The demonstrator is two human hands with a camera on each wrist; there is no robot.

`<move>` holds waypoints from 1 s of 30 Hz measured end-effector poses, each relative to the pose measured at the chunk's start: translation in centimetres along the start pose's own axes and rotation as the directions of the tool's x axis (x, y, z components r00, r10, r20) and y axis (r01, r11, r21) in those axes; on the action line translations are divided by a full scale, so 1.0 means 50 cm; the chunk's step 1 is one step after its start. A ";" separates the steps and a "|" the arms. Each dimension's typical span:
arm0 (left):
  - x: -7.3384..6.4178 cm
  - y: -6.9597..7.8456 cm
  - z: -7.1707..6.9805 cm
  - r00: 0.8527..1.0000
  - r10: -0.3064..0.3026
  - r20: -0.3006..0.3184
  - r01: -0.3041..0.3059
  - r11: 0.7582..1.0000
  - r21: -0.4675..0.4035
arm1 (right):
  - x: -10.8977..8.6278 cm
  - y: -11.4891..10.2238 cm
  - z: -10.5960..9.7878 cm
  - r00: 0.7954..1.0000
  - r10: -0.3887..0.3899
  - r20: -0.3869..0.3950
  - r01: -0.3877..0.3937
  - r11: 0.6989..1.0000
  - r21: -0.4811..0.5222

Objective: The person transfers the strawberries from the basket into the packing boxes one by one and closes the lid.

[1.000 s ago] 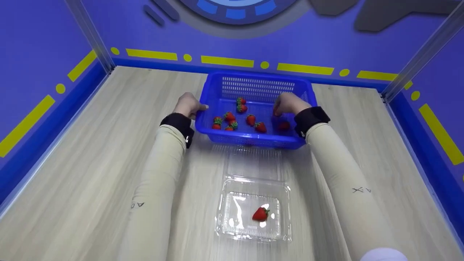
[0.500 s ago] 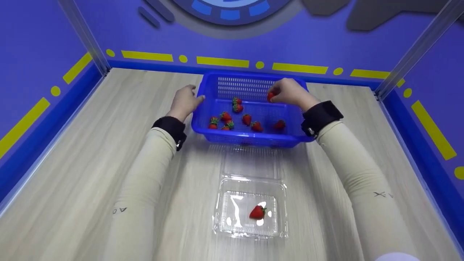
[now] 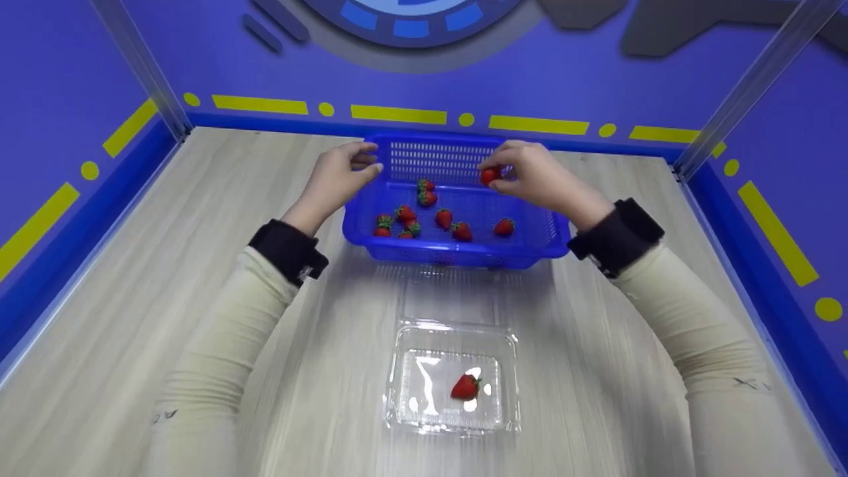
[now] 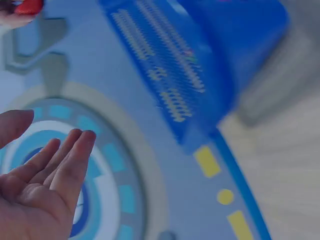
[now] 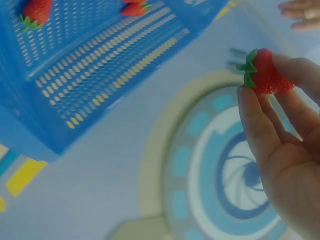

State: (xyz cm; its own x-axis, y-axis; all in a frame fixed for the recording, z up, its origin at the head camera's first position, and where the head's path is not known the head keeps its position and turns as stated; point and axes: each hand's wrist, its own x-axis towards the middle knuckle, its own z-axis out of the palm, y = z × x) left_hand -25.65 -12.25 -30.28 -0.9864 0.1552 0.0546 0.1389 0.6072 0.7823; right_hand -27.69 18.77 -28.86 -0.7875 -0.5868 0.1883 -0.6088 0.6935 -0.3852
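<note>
Between thumb and fingers, my right hand (image 3: 533,175) pinches a red strawberry (image 5: 267,72) with a green leafy cap, held up over the right part of the blue basket (image 3: 457,246). Above the basket's left rim is my left hand (image 3: 338,175), its fingers relaxed and apart; the left wrist view shows that palm (image 4: 40,200) with nothing in it. Several strawberries lie on the basket floor, among them one strawberry (image 3: 504,226) at the right and another strawberry (image 3: 443,218) near the middle. One more strawberry (image 3: 466,387) lies in a clear plastic clamshell box (image 3: 397,371) in front.
The clamshell's opened lid (image 3: 450,298) lies flat toward the basket, its far edge under or against the basket's front. A blue back wall (image 3: 411,79) with yellow marks rises behind the basket. Side walls bound the wooden tabletop (image 3: 265,179) at left and right.
My right hand has lifted a strawberry up from the basket floor. My left hand has let go of the basket's left rim and risen above it.
</note>
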 end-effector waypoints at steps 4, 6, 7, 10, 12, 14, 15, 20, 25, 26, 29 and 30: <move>-0.044 0.016 -0.015 0.999 0.011 0.030 -0.010 0.999 -0.043 | -0.052 -0.024 -0.001 0.999 -0.046 -0.026 0.047 0.999 0.007; -0.067 0.020 -0.018 0.998 0.011 0.058 -0.008 0.998 -0.056 | -0.079 -0.035 0.003 0.996 -0.083 -0.043 0.083 0.997 0.004; -0.079 0.021 -0.018 0.997 0.011 0.073 -0.006 0.998 -0.056 | -0.092 -0.040 0.005 0.993 -0.108 -0.058 0.108 0.994 0.001; -0.117 0.024 -0.017 0.993 0.004 0.119 0.003 0.998 -0.061 | -0.129 -0.058 0.015 0.977 -0.192 -0.094 0.193 0.981 -0.008; -0.142 0.024 -0.014 0.990 0.002 0.142 0.007 0.998 -0.063 | -0.151 -0.071 0.024 0.960 -0.254 -0.115 0.254 0.967 -0.017; -0.165 0.023 -0.009 0.987 0.000 0.159 0.010 0.998 -0.061 | -0.171 -0.084 0.035 0.941 -0.315 -0.124 0.315 0.949 -0.026; -0.175 0.021 -0.006 0.986 0.000 0.167 0.010 0.998 -0.058 | -0.181 -0.090 0.042 0.930 -0.345 -0.125 0.343 0.939 -0.032; -0.218 0.000 0.030 0.978 -0.005 0.207 0.006 1.000 -0.004 | -0.230 -0.111 0.080 0.898 -0.434 -0.069 0.433 0.901 -0.030; -0.243 -0.039 0.079 0.967 0.003 0.256 -0.019 0.998 0.058 | -0.276 -0.120 0.119 0.887 -0.461 0.025 0.460 0.888 0.007; -0.248 -0.046 0.087 0.963 0.003 0.270 -0.020 0.998 0.061 | -0.284 -0.122 0.126 0.888 -0.458 0.046 0.458 0.889 0.017; -0.264 -0.065 0.110 0.952 -0.016 0.307 -0.004 0.998 0.064 | -0.306 -0.127 0.148 0.881 -0.461 0.103 0.461 0.887 0.027; -0.269 -0.071 0.117 0.948 -0.023 0.317 0.003 0.998 0.063 | -0.313 -0.128 0.155 0.879 -0.461 0.122 0.462 0.887 0.028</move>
State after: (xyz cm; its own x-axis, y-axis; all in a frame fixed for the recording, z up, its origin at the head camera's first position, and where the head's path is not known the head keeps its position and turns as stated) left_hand -12.34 -11.93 -37.41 -0.9105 0.3800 -0.1631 0.1408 0.6558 0.7417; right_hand -10.76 20.29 -36.32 -0.3994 -0.8867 0.2329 -0.9007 0.3323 -0.2797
